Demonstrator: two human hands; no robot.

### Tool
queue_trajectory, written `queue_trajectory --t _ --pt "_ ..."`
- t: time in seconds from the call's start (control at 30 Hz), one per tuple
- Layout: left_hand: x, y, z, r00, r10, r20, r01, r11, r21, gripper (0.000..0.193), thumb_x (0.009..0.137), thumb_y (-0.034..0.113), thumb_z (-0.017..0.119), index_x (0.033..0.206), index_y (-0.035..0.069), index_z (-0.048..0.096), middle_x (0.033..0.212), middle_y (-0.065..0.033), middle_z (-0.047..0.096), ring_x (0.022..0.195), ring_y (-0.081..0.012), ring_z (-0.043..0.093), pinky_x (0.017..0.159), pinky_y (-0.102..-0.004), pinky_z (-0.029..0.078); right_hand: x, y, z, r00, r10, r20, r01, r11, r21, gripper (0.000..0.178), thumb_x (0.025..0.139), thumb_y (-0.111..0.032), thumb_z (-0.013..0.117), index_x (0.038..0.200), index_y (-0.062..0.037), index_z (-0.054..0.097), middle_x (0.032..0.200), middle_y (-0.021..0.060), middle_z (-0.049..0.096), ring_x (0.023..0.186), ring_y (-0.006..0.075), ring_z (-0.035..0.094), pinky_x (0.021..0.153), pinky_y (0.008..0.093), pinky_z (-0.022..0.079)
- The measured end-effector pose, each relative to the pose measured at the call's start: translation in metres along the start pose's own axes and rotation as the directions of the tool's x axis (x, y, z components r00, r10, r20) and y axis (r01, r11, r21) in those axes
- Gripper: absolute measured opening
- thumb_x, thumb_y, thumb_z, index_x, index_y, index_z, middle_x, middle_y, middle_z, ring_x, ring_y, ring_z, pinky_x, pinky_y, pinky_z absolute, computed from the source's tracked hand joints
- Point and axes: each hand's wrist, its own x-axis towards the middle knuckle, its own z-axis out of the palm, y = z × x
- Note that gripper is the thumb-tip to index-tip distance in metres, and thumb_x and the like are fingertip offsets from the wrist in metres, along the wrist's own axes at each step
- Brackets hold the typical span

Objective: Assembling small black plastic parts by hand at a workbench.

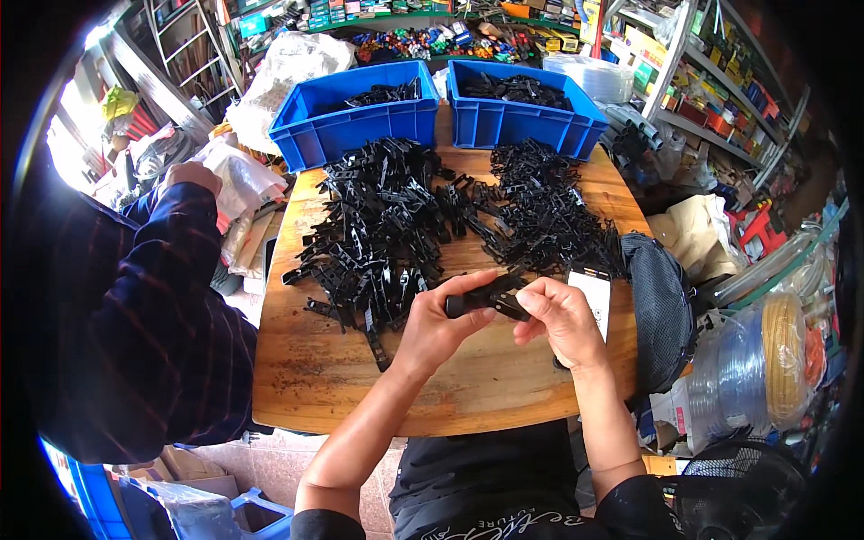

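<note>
Hand (L) [439, 322] curled round elongated black plastic piece [508, 306], held just above near half of brown wooden table [477, 396]; hand (R) [569, 326] pinching right end of same pc. w/ thumb & fingers — exact shape partly hidden. Beyond, large loose L pile of black plastic parts [382, 225] & smaller R pile of similar black parts [549, 198], w/ strays b/w. Behind those, two blue rectangular plastic bins [360, 126], more black pcs. inside. Nr. right wrist, white-screened phone [591, 306]; beside it, black mesh bag [660, 306]. Far left — co-worker's dark plaid sleeve [171, 297].
</note>
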Motion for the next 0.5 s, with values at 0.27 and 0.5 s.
queue_trajectory --t 0.27,0.5 --pt "0.0 -0.008 0.002 0.986 0.142 -0.09 -0.125 0.977 0.174 0.035 0.075 0.003 0.069 0.109 0.004 0.061 0.089 -0.0003 0.063 0.073 -0.0031 0.053 0.065 -0.0176 0.042 -0.002 0.002 0.01 0.999 -0.049 -0.014 0.046 0.985 -0.165 0.025 0.084 -0.025 0.063 0.092 -0.0015 0.057 0.079 0.0016 0.058 0.065 0.0074 0.059 0.059 0.0201 0.051" --pt "0.001 -0.002 -0.009 0.993 -0.068 -0.098 0.021 0.908 -0.419 0.028 0.076 0.004 0.066 0.104 0.001 0.06 0.074 -0.0027 0.059 0.062 -0.0087 0.053 0.057 -0.0215 0.043 0.014 -0.007 0.016 0.966 -0.209 0.154 0.248 0.919 -0.306 0.033 0.086 -0.03 0.061 0.099 -0.0002 0.059 0.083 -0.0013 0.057 0.076 0.0039 0.049 0.068 0.0193 0.04"
